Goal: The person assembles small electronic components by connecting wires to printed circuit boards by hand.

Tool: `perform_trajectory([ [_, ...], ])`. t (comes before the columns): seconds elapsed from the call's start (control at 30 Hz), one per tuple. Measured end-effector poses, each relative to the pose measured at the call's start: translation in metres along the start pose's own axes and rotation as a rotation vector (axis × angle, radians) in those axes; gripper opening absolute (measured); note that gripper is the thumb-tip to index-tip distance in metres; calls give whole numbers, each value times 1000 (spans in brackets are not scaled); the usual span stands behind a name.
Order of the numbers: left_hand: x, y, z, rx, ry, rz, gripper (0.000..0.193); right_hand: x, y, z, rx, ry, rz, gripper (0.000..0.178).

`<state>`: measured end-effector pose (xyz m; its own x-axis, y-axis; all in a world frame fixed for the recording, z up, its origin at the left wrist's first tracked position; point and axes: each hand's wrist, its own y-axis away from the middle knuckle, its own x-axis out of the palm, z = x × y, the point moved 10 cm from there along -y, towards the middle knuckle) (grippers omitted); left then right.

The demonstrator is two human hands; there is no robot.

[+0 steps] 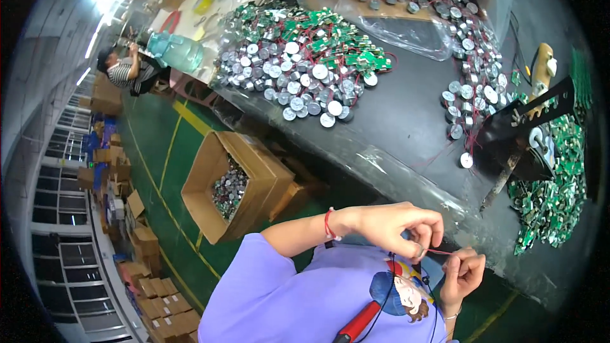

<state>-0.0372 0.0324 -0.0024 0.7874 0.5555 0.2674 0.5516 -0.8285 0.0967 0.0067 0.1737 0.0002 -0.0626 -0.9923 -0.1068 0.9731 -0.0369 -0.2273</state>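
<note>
A thin red wire (440, 252) is stretched between my two hands, in front of my purple shirt and just off the table's near edge. My left hand (406, 228) pinches one end with thumb and fingers curled together. On the other end the fingers of my right hand (462, 273) are closed. Whether anything is attached to the wire inside the fingers is hidden. Beyond my hands, several small round silver motors (467, 92) with red wires lie on the dark table (406, 133). Nearest to my right hand is a heap of green circuit boards (559, 197).
A black metal stand (515, 133) is at the right, by a tan-handled tool (542, 73). A large pile of motors (298, 82) and boards covers the table's far left. An open carton (254, 184) stands below the edge. A person (124, 70) sits far left.
</note>
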Motion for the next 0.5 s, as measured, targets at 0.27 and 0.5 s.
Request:
perform_trajectory([
  [0.27,4,-13,-10,-12,-398,-210,12,-30,2,-6,-32,-2,-138,31],
  [0.5,-92,38,-40,113,-654,-916,2,-156,-8,1,47,941,-587,18],
])
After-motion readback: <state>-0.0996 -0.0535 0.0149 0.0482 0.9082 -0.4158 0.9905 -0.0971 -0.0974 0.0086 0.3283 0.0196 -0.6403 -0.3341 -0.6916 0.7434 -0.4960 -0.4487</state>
